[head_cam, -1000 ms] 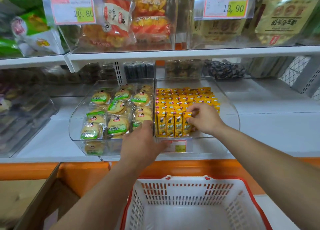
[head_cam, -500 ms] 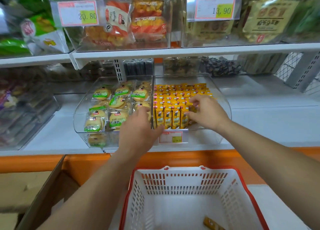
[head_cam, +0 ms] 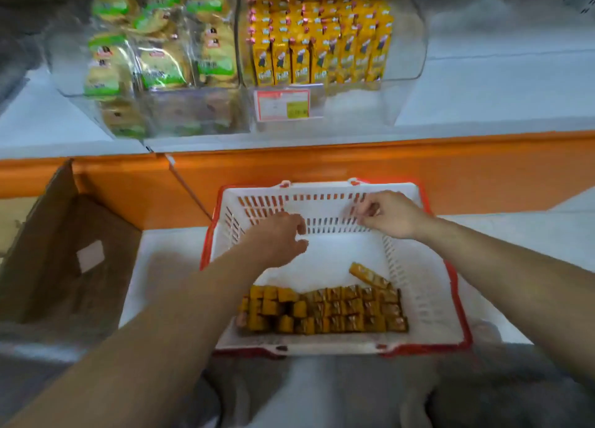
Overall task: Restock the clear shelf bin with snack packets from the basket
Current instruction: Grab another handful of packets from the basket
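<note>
A white basket (head_cam: pixel 421 286) with a red rim sits on the floor below the shelf. Several yellow snack packets (head_cam: pixel 325 310) lie in rows along its near side, and one loose packet (head_cam: pixel 367 274) lies apart on the basket floor. My left hand (head_cam: pixel 278 237) hovers over the basket's far left part, fingers loosely curled, holding nothing. My right hand (head_cam: pixel 388 213) hovers near the basket's far wall, fingers loosely bent and empty. On the shelf above, the clear bin (head_cam: pixel 405 73) holds upright rows of the same yellow packets (head_cam: pixel 318 50).
A second clear bin (head_cam: pixel 74 86) with green-labelled cake packs stands left of the yellow one. A price tag (head_cam: pixel 283 103) hangs on the bin front. An orange shelf base (head_cam: pixel 322 166) runs behind the basket. An open cardboard box (head_cam: pixel 61 250) stands to the left.
Both hands left the shelf bin and came down over the basket. The view tilted down, so the basket's packets now show.
</note>
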`<move>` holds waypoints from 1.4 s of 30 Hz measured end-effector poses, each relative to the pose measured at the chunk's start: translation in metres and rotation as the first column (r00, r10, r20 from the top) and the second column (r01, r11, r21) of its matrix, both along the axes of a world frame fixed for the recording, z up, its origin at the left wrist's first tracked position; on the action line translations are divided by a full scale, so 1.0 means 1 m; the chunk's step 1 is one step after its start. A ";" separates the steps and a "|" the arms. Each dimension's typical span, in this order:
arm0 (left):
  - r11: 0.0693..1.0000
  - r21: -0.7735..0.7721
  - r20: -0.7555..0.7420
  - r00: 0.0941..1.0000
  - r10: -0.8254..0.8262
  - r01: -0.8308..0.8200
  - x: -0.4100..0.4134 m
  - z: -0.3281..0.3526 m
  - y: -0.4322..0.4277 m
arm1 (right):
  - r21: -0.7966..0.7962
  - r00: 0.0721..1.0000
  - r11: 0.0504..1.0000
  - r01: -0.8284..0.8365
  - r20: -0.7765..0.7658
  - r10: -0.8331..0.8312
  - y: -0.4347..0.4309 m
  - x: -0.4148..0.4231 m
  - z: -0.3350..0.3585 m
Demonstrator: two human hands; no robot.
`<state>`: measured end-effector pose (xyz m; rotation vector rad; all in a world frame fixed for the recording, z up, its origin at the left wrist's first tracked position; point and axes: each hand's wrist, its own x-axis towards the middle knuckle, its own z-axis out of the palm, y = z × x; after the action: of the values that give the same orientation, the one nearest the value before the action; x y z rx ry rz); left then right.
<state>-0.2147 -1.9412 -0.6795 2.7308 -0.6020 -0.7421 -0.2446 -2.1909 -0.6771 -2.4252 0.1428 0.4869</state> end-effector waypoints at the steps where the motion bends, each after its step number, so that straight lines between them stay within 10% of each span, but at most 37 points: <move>1: 1.000 0.007 -0.052 0.999 0.006 -0.006 -0.004 -0.022 0.000 | 0.024 0.999 0.999 0.025 -0.041 -0.024 -0.002 -0.004 -0.022; 9: 0.981 -0.101 -0.436 0.894 0.104 -0.164 -0.032 -0.142 -0.011 | -0.077 0.914 0.982 0.170 -0.359 -0.186 -0.004 -0.029 -0.162; 17: 0.994 -0.071 -0.740 0.664 -0.109 0.084 -0.016 -0.169 -0.030 | -0.186 0.896 0.980 -0.068 -0.444 -0.022 0.002 -0.022 -0.185; 21: 0.981 -0.094 -0.737 0.650 -0.184 0.171 -0.008 -0.177 -0.021 | -0.187 0.839 0.955 -0.229 -0.536 0.096 0.005 -0.021 -0.186; 28: 0.967 -0.112 -0.720 0.652 -0.237 0.229 -0.003 -0.187 -0.022 | -0.030 0.904 1.000 0.006 -0.427 -0.018 0.011 -0.012 -0.165; 36: 0.982 -0.098 -0.780 0.600 -0.176 0.160 -0.001 -0.189 -0.024 | 0.047 0.755 0.972 -0.231 -0.622 0.209 0.018 -0.015 -0.150; 42: 0.991 -0.120 -0.758 0.639 -0.135 0.067 -0.002 -0.189 -0.021 | -0.010 0.846 0.974 -0.224 -0.498 0.190 0.014 -0.025 -0.159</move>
<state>-0.2172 -1.9623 -0.8684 1.9976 -0.5438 -1.7220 -0.2700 -2.1767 -0.8360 -2.3386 0.1147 1.2215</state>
